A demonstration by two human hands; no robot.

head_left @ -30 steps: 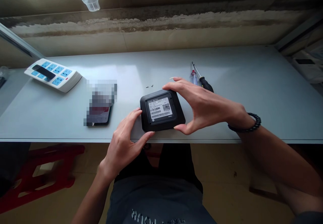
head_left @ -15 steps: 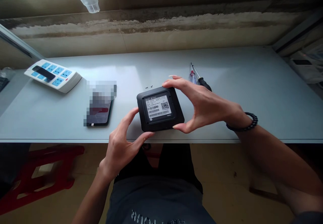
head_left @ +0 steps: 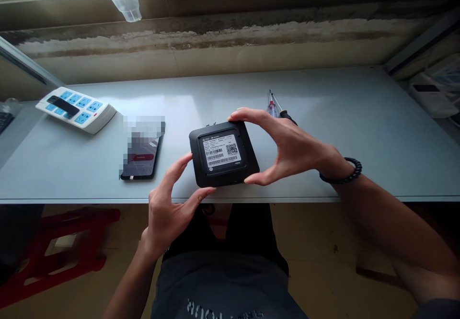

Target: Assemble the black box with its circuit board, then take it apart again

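Note:
Between my two hands is a flat, square black plastic box (head_left: 251, 158) with rounded corners, tilted slightly. Its labelled face is turned up, showing a white sticker (head_left: 220, 151) with barcodes and a square code. My left hand (head_left: 172, 209) grips the near left corner with thumb and fingertips. On the other side, my right hand (head_left: 287, 149) spans the box from its far edge to its near right corner. Just beyond the far edge lie a couple of tiny screws (head_left: 211, 124), partly hidden by the box. A black bracelet (head_left: 343, 171) circles my right wrist.
Behind my right hand lie a clear-handled screwdriver (head_left: 272, 109) and a black-handled screwdriver (head_left: 287, 115). To the left are a phone (head_left: 140, 165) and a white power strip (head_left: 102, 118) with a dark stick-shaped object on it. The table's front edge (head_left: 323, 199) runs near my body.
Both hands have shifted slightly left together with the black box. The screws now sit closer to its far edge. My grip looks the same.

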